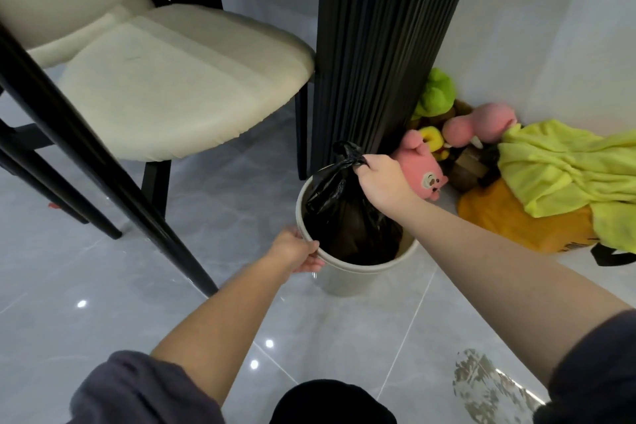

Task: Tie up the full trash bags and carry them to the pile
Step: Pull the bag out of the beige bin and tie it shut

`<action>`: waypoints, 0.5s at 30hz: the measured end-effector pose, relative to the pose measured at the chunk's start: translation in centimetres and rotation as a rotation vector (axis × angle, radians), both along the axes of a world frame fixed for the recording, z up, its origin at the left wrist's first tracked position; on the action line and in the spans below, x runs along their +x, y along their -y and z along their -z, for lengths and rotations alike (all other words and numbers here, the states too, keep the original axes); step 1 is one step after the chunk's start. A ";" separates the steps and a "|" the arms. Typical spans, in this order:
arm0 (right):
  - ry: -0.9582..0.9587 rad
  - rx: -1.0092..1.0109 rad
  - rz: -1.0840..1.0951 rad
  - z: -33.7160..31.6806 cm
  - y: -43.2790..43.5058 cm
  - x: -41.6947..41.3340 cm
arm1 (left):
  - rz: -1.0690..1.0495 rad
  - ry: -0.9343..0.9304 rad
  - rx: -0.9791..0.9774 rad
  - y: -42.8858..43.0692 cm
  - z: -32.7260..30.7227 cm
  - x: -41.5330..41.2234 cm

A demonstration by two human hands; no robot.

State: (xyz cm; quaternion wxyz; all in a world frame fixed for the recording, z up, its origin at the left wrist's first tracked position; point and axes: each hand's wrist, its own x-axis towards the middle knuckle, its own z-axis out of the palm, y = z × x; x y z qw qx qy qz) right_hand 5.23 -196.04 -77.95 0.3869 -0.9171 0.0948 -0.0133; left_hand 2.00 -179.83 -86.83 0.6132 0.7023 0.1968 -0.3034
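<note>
Bright, sharp, floor (103,286) glare, edges warped

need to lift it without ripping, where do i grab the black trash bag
Grip the black trash bag at its gathered neck, from above: it is bunched narrow and stands clear of the bin rim, where the right hand holds it.

The right hand (382,179) is gripping the bunched neck of a black trash bag (344,217), whose lower part is sitting inside a round beige bin (347,277). The left hand (297,249) is holding the bin's near rim, fingers curling over the edge. The bin is standing on a glossy grey tiled floor (103,286), near a cream chair (172,79) and a black fluted column (375,45). Beyond the bin, a pink plush toy (425,170) and a yellow-green cloth (557,165) are lying against the wall.
</note>
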 end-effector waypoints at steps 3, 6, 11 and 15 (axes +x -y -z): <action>0.034 0.091 0.050 -1.0 0.0 0.2 | -0.006 0.010 0.009 0.5 0.1 0.0; 0.089 0.212 0.103 -2.4 0.2 0.6 | 0.010 0.005 0.025 1.2 -0.5 0.0; 0.164 0.381 0.189 -5.2 0.8 1.2 | 0.046 -0.007 0.103 1.6 -0.7 0.1; 0.206 0.448 0.192 -8.3 1.0 2.2 | 0.199 0.023 0.312 0.8 -3.1 0.0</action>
